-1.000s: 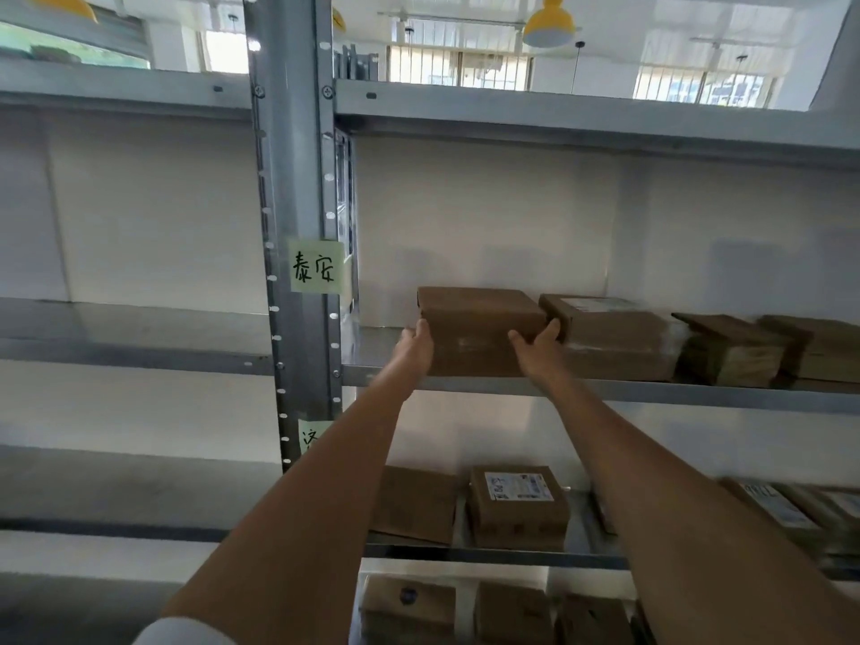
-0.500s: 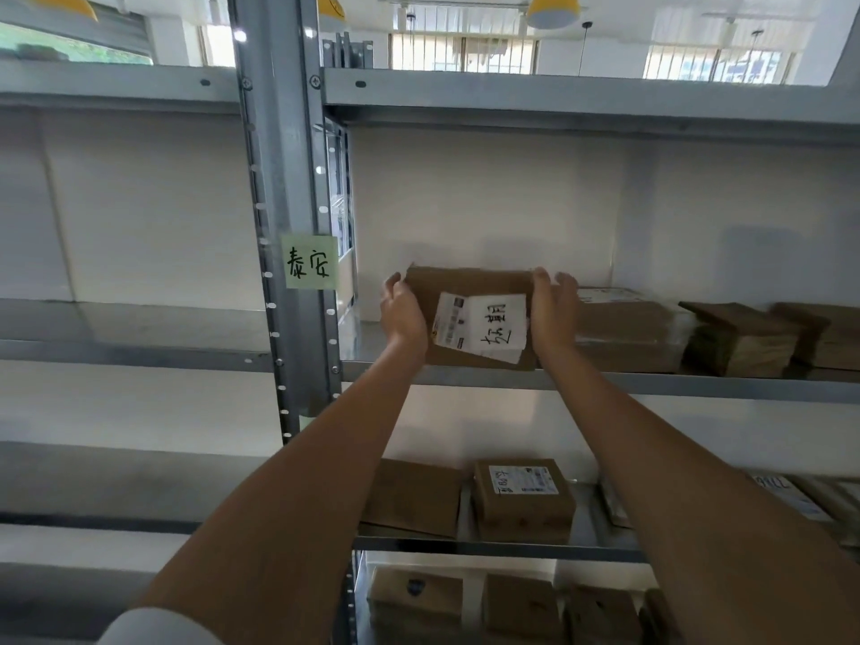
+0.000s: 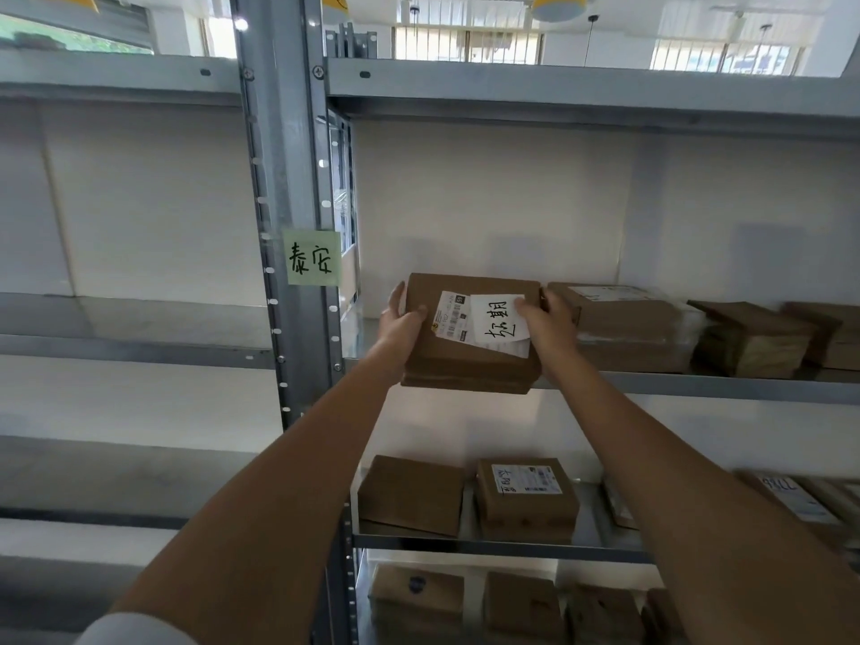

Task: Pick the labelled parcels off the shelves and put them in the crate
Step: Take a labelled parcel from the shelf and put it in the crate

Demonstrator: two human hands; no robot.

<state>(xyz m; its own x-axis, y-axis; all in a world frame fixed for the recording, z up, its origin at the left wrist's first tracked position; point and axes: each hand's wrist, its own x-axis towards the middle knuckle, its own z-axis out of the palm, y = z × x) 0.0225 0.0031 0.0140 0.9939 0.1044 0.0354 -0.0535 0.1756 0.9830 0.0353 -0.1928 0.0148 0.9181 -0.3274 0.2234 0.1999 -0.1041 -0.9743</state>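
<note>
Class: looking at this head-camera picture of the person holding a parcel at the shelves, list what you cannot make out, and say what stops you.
- Crate: nowhere in the head view, out of frame.
- Printed label on the held parcel: print too small, and partly covered by the handwritten note.
- Left hand and right hand: fingers behind the parcel hidden by it.
- Bottom-shelf parcels: dim, blurred, cut by the lower edge.
- Far-right parcels: cut by the right edge.

A parcel storeroom: grey metal shelving (image 3: 605, 381) stacked with cardboard parcels (image 3: 526, 498), handwritten destination note (image 3: 312, 257) on an upright
</note>
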